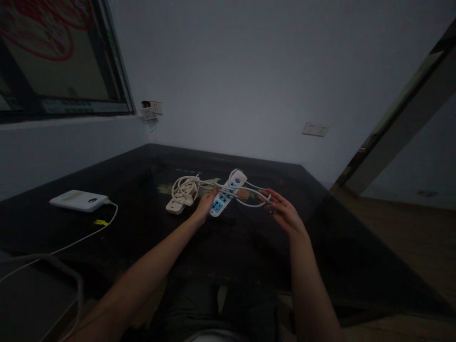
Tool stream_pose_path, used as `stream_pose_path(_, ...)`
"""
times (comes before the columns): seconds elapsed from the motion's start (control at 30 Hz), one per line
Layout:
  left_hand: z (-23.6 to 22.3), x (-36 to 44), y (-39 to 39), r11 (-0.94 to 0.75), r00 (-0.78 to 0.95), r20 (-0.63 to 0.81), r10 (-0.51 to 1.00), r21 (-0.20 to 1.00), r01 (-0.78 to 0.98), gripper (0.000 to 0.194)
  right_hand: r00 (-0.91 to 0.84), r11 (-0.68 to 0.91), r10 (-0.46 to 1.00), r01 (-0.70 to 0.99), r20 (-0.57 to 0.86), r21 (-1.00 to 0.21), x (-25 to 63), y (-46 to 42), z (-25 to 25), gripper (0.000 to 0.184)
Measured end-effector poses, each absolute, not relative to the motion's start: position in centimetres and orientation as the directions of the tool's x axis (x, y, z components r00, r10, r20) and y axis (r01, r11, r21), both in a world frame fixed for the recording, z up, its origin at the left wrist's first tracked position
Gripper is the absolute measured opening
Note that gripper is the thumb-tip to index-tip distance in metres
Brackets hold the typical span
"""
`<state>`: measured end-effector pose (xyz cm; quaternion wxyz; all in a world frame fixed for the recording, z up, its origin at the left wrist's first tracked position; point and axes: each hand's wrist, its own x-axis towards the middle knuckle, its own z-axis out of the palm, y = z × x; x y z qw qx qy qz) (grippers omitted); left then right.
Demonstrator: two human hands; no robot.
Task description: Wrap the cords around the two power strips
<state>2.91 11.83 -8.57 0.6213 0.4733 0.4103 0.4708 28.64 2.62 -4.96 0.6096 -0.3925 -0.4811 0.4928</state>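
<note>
Your left hand (206, 205) is closed on the near, left side of the power strip (221, 202) — fingers pinching its edge, perhaps the cord too. Your right hand (286, 212), at its 3 o'clock, has half-curled fingers gripping the end loop of the white cord (251, 205). The strip is at your 12 o'clock, over the black table (249, 251), tilted toward 1 o'clock.

Progress, judged: the cord is gathered into long loops across the strip, but these hang loose and uneven; no tie visible. At 11 o'clock, just beside your left hand, a coiled beige cord (185, 190) lies bunched over a beige socket block (174, 207). Farther out, at 10 o'clock: a white device (76, 201), its thin cable (85, 239) trailing toward you, with a yellow tag (101, 222) beside it.

Unclear: light is dim; the strip's plug cannot be identified, and your right fingertips blur into the cord. Where strands cross the strip, their order is unreadable — likewise inside the beige coil. The thin cable leaves view at 9 o'clock.
</note>
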Motion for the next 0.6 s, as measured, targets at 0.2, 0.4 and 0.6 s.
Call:
stream_pose_path(0.2, -8.89, 2.9, 12.11, 0.077, 0.218, -0.037, 0.975, 0.981, -0.179, 0.044, 0.093, 0.208, 0.977, -0.227, 0.191, -0.952, 28.03, 2.99, -5.17, 0.048)
stream_pose_path(0.4, -9.32, 3.1, 12.34, 0.07, 0.198, -0.04, 0.979, 0.987, -0.145, 0.04, 0.126, 0.189, 0.979, -0.297, 0.158, -0.936, 27.87, 3.35, -5.48, 0.041)
stream_pose_path(0.6, -9.2, 3.27, 11.98, 0.099, 0.221, -0.056, 0.974, 0.977, -0.191, 0.037, 0.049, 0.173, 0.985, -0.279, 0.166, -0.944, 28.05, 2.73, -5.04, 0.042)
